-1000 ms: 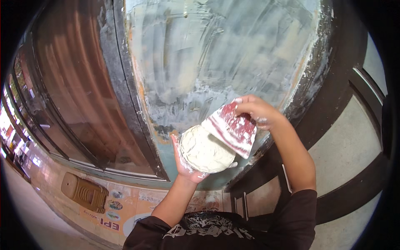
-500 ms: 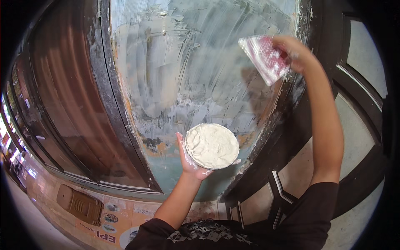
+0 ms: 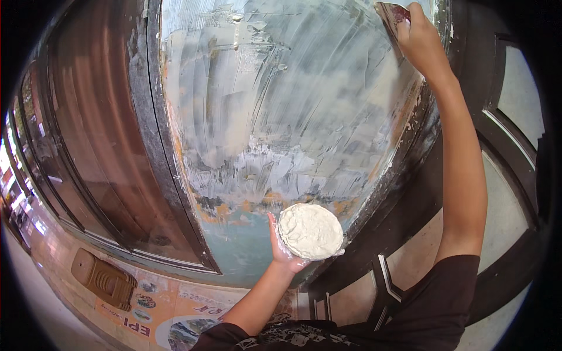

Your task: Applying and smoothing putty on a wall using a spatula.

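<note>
Putty heaped in the round dish [image 3: 310,231], cupped low in the left hand [image 3: 280,248], may slide off if tilted, while the right hand [image 3: 420,38], gripping the scraper blade [image 3: 391,13] high on the wall panel [image 3: 281,105], may gouge wet coating.

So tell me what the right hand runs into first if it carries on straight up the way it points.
Nothing new, as far as the picture shows: the right hand already presses its scraper blade against the putty-smeared wall panel, and further up the panel runs out of view. Depth is hard to judge here.
</note>
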The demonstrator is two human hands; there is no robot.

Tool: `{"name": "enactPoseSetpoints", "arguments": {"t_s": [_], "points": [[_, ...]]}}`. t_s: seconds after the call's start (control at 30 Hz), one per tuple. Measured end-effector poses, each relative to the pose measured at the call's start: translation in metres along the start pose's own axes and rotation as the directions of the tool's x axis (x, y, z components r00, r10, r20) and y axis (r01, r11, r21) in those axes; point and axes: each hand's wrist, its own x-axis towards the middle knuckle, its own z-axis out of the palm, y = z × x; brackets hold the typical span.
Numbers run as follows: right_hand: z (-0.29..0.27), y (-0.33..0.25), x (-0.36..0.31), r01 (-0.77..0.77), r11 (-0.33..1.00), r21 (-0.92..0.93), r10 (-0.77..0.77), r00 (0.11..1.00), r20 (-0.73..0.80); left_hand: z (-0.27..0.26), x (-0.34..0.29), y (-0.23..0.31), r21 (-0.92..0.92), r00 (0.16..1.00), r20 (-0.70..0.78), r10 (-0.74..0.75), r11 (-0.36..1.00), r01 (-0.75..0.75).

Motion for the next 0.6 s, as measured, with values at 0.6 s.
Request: {"name": "enactPoseSetpoints", "arguments": {"t_s": [0.6], "points": [[0.077, 0.027, -0.053, 0.19, 0.949, -0.252, -0.253, 0.935, -0.247, -0.014, -0.028, 0.003, 0.141, 0.97, -0.225, 0.094, 0.988, -0.063]]}}
